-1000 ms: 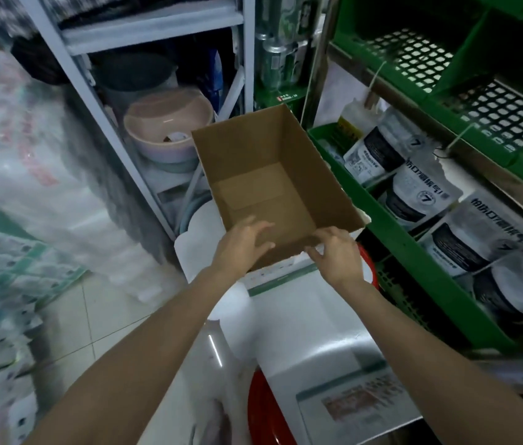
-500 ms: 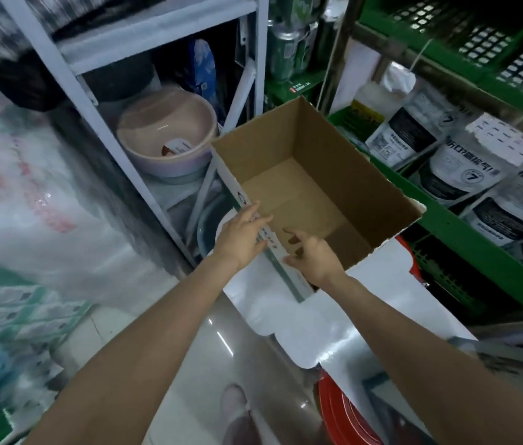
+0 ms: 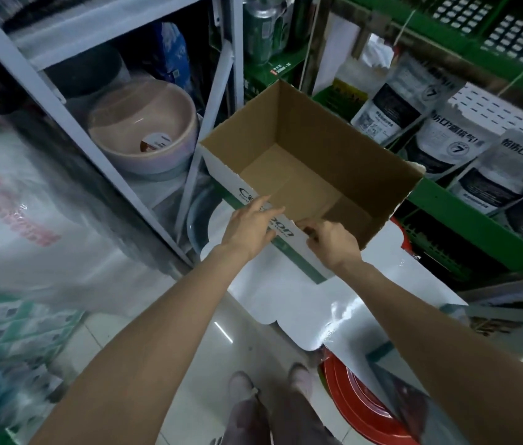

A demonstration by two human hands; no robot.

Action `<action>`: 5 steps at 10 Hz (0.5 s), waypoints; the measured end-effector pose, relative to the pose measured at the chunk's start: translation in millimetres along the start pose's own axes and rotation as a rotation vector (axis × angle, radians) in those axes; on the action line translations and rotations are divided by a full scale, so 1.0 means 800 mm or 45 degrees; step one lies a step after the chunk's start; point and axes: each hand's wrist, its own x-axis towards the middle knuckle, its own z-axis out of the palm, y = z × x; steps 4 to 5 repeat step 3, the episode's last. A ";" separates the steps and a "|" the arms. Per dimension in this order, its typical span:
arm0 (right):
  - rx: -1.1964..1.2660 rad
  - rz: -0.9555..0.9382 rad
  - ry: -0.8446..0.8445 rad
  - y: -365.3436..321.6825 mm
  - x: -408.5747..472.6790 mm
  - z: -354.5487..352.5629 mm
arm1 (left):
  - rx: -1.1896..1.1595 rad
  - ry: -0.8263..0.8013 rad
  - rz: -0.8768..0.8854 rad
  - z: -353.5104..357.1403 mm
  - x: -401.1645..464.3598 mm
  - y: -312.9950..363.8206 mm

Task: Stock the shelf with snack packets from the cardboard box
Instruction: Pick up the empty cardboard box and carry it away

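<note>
Box [image 3: 305, 175] sits open and looks empty, perched on white sheets by the green shelf [image 3: 478, 216], where the packets [image 3: 446, 146] already lie. Left hand [image 3: 248, 228] rests on the near wall with fingers spread; right hand [image 3: 332, 240] pinches that same rim. The risk is a tip: one-sided pull on a light box and it slides off the glossy sheets.

Bare forearms, no sleeves; grey trousers [image 3: 273, 422]; pale shoes [image 3: 241, 385].
</note>
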 end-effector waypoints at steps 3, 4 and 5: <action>0.390 -0.035 -0.033 -0.007 0.004 -0.012 | -0.053 0.175 -0.036 -0.012 -0.004 0.003; 0.390 -0.035 -0.033 -0.007 0.004 -0.012 | -0.053 0.175 -0.036 -0.012 -0.004 0.003; 0.390 -0.035 -0.033 -0.007 0.004 -0.012 | -0.053 0.175 -0.036 -0.012 -0.004 0.003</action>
